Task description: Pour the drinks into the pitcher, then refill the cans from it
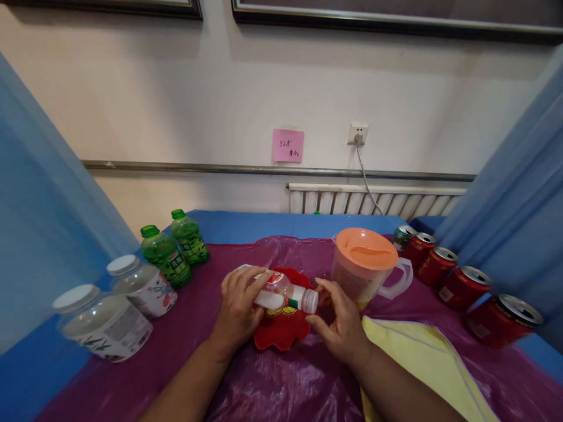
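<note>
My left hand [241, 303] is wrapped around a small clear plastic bottle [285, 288] with a red, white and green label. The bottle lies on its side, its neck end pointing right, above a red scalloped dish [281, 337] with a yellow pattern. A white rounded shape under the bottle cannot be made out. Close by the neck end is my right hand [341, 322], thumb and fingers apart with nothing between them. Just beyond it stands a clear pitcher [352, 281] with an orange lid [366, 248].
Two green bottles [165, 258] and two clear jars [103, 322] with white lids stand at left. Several drink cans [464, 287] line the right side. A folded yellow cloth [417, 357] lies front right on the purple plastic sheet [281, 387]. Blue curtains [519, 158] flank the table.
</note>
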Tool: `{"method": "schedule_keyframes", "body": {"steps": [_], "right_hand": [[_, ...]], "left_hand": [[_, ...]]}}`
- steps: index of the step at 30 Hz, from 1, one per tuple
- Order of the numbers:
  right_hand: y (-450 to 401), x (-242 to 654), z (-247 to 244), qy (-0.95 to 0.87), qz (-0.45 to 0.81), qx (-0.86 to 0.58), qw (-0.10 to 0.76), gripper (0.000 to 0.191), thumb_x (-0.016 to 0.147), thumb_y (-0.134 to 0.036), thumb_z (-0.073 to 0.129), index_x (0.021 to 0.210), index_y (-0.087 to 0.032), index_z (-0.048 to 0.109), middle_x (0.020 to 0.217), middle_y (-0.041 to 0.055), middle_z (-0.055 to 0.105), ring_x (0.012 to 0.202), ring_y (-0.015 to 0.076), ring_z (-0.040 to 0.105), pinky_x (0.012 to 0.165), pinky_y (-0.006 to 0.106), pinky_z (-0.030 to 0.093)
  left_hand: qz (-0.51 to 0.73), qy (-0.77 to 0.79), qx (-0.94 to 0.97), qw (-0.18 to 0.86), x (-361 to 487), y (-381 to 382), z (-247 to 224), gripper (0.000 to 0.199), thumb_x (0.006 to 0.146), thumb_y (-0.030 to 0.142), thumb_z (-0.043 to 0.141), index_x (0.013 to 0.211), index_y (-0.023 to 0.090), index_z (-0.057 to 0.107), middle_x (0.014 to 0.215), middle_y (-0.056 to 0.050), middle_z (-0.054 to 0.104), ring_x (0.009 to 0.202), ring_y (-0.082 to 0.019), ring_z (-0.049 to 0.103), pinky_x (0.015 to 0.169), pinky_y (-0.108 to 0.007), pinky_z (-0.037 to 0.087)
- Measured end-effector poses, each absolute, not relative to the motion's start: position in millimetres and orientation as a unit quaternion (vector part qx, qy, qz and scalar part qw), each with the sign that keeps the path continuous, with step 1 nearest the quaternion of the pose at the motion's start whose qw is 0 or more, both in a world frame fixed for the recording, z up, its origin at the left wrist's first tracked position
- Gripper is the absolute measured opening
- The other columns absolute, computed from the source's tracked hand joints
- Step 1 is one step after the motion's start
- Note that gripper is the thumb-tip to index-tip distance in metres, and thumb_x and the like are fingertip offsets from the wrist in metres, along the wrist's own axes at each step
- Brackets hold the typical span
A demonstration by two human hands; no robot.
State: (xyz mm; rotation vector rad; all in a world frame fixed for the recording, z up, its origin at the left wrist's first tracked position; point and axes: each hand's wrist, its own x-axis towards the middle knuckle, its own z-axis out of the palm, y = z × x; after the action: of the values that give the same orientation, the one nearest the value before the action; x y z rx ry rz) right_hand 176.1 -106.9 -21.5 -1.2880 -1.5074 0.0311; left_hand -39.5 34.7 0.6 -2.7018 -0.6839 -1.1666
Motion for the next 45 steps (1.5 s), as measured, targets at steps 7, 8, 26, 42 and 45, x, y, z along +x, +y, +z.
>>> {"method": "schedule_keyframes", "body": {"steps": [7,8,26,42,45], "right_hand": [[-106.2,175.4,-18.5,-0.644,0.015,-0.547,0.535,0.027,0.098,-0.03,0.059,0.124,-0.021,0.058,0.095,0.0049,0.066,0.079,0.0164,0.063,0.071,0.029,0.053],[-106.0,175.0,-18.0,-0.647,0.01,-0.541,0.538,0.03,0.098,-0.028,0.059,0.126,-0.021,0.058,0.099,0.0063,0.066,0.083,0.0172,0.064,0.074,0.03,0.054],[-105.7,176.6,-19.0,-0.631,0.012,-0.551,0.546,0.03,0.098,-0.031,0.059,0.126,-0.023,0.058,0.105,0.0072,0.066,0.089,0.019,0.065,0.079,0.031,0.056],[-109.0,176.0,-18.1,-0.639,0.023,-0.538,0.55,0.05,0.095,-0.041,0.06,0.139,-0.021,0.048,0.116,0.0114,0.063,0.098,0.0234,0.065,0.083,0.036,0.056],[-107.7,176.5,-18.8,-0.635,0.023,-0.546,0.546,0.034,0.098,-0.036,0.057,0.129,-0.022,0.055,0.102,0.007,0.064,0.085,0.0191,0.063,0.074,0.031,0.054]], "left_hand": [[-0.378,-0.231,-0.895,0.058,-40.3,34.1,0.0,0.051,0.083,0.013,0.058,0.133,0.024,0.059,0.127,-0.012,0.066,0.12,-0.03,0.056,0.11,-0.051,0.035],[-0.378,-0.232,-0.894,0.059,-40.2,34.2,0.4,0.051,0.083,0.012,0.058,0.133,0.024,0.06,0.127,-0.012,0.066,0.12,-0.03,0.057,0.11,-0.051,0.035],[-0.378,-0.231,-0.895,0.058,-39.2,33.1,3.2,0.055,0.081,0.013,0.057,0.135,0.024,0.058,0.127,-0.011,0.067,0.12,-0.03,0.056,0.109,-0.05,0.034],[-0.38,-0.23,-0.895,0.049,-38.2,31.4,5.8,0.055,0.081,0.015,0.056,0.136,0.023,0.059,0.127,-0.012,0.067,0.12,-0.031,0.056,0.108,-0.051,0.036],[-0.379,-0.224,-0.897,0.047,-38.1,31.6,5.1,0.055,0.082,0.014,0.056,0.137,0.024,0.057,0.127,-0.012,0.066,0.12,-0.031,0.056,0.108,-0.051,0.036]]}}
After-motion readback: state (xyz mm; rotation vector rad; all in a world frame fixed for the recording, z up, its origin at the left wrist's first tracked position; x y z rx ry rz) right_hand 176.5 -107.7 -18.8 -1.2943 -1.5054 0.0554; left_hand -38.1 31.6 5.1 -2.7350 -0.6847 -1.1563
